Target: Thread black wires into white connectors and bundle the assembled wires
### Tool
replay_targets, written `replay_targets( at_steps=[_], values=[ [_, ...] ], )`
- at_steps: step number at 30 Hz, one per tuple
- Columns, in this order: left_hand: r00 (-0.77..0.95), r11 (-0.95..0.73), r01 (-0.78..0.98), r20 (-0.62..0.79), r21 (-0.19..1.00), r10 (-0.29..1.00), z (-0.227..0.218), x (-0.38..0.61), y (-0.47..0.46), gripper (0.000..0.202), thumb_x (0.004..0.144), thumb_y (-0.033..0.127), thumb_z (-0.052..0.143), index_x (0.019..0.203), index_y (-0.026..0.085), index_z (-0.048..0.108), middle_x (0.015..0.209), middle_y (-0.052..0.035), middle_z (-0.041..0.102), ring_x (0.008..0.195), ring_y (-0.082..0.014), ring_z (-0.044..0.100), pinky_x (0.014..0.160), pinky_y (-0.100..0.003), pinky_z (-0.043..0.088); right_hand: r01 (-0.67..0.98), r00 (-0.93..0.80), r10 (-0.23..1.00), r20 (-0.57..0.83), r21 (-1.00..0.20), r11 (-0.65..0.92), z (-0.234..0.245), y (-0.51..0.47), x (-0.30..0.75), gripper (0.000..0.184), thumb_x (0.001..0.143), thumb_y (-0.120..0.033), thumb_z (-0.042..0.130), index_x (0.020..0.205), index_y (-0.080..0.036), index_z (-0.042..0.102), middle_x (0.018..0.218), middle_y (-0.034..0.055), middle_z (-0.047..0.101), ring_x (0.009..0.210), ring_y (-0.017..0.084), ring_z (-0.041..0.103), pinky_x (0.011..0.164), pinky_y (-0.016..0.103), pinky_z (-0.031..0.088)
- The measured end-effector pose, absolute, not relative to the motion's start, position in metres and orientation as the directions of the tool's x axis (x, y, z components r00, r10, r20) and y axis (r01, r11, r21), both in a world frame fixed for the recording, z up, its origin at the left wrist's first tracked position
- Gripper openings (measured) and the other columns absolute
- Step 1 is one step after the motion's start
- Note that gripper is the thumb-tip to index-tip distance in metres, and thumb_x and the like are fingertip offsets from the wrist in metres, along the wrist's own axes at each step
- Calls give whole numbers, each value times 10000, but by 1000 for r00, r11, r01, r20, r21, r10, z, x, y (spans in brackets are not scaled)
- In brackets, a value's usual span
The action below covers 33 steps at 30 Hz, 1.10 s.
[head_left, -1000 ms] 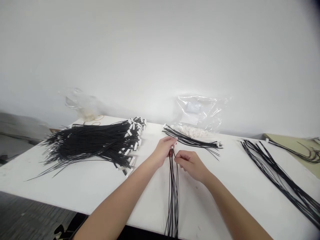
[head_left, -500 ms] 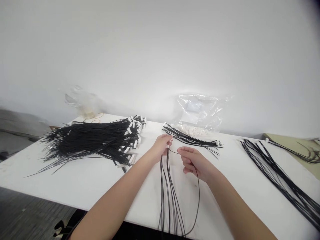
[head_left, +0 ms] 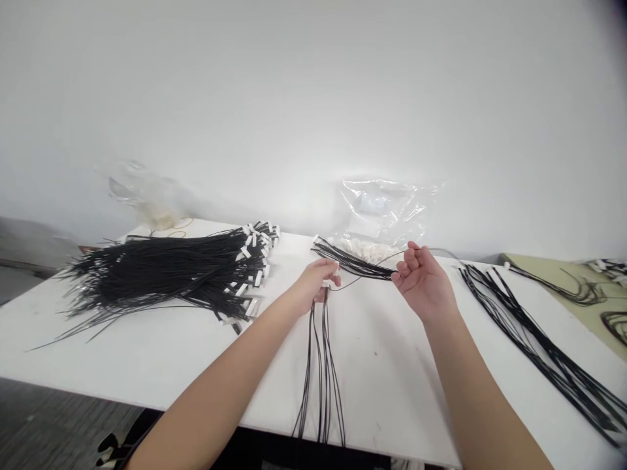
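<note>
My left hand [head_left: 316,279] is closed in a pinch around a small white connector [head_left: 326,284], partly hidden by the fingers. Several black wires [head_left: 323,365] hang from it toward the table's front edge. One thin black wire [head_left: 347,286] leaves the connector separately and arcs across to my right hand [head_left: 424,282]. That hand is raised with its palm toward me and its fingers loosely curled. The wire passes at its thumb and index finger, and its tail runs off to the right behind the hand.
A large heap of black wires with white connectors [head_left: 171,267] covers the table's left side. Behind my hands lie a smaller bundle [head_left: 350,260] and a clear bag [head_left: 386,209] with white connectors. More wires [head_left: 533,339] lie at right, beside a green mat [head_left: 539,264].
My right hand has moved right and upward, turning its palm toward me. The single wire's tail, which hung in front, now trails off behind that hand. My left hand keeps the connector.
</note>
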<state>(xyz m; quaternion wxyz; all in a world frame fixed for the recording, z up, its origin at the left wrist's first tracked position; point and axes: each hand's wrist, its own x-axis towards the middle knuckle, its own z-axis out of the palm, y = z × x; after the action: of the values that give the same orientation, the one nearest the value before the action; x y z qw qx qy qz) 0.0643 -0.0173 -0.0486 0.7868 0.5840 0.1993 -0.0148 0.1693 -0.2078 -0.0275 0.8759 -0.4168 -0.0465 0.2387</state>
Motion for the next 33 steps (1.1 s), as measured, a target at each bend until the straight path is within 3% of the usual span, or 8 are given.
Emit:
replay_targets(
  at_steps=[4,8,11,14,18,23,28,33],
  values=[
    [936,320,259,-319,911,151,-48,64,-17,293,667,447,573,793,209,457,659,7,541,326,-5,228,319,-164,65,-271,949,305,-79,-700,661,-32,-214,186,197,760,-389,593,889,-244,559,556,-88,441,468,37,424,468,172,422],
    [939,309,269,-320,912,129,-48,64,-17,290,677,451,559,790,208,447,672,2,550,316,0,211,313,-164,68,-153,986,84,-142,-591,792,-33,-227,202,186,836,-386,491,933,-235,537,644,-69,507,565,24,511,601,167,493],
    [948,312,249,-297,917,118,-44,62,-19,302,677,462,561,794,208,450,723,-5,559,328,1,235,312,-156,68,-143,988,85,-126,-578,803,-31,-233,203,166,814,-346,538,933,-230,544,620,-87,483,482,-12,448,469,82,428],
    [967,333,197,-239,922,92,-40,59,-22,309,672,467,569,780,201,456,794,-2,552,345,13,240,313,-145,70,-96,990,139,-13,-784,613,-28,-229,191,308,695,-351,664,976,-269,566,617,-93,466,385,-6,315,309,118,264],
    [980,370,162,-193,915,48,-35,56,-25,276,673,424,580,770,190,470,792,16,510,353,24,230,312,-138,87,124,968,181,172,-961,248,-28,-210,165,280,635,-351,694,860,-192,641,598,-41,488,406,17,313,343,164,245],
    [980,353,178,-196,919,18,-32,56,-27,241,704,398,544,791,175,520,753,20,451,363,24,235,322,-144,66,348,895,284,345,-937,40,-31,-189,138,206,609,-355,700,700,-175,657,604,18,548,533,98,451,451,220,364],
    [977,359,201,-214,911,-2,-31,56,-28,228,702,381,545,787,169,538,710,22,427,381,15,252,334,-144,76,489,836,347,425,-864,-118,-33,-188,132,150,669,-345,654,691,-197,652,591,7,550,482,80,383,438,223,334],
    [975,351,213,-224,912,-9,-31,55,-28,251,690,385,560,804,161,563,691,17,437,386,14,246,337,-148,75,540,809,378,450,-823,-178,-33,-188,134,111,695,-317,636,689,-207,649,602,-4,557,495,82,404,448,214,347]
  ],
)
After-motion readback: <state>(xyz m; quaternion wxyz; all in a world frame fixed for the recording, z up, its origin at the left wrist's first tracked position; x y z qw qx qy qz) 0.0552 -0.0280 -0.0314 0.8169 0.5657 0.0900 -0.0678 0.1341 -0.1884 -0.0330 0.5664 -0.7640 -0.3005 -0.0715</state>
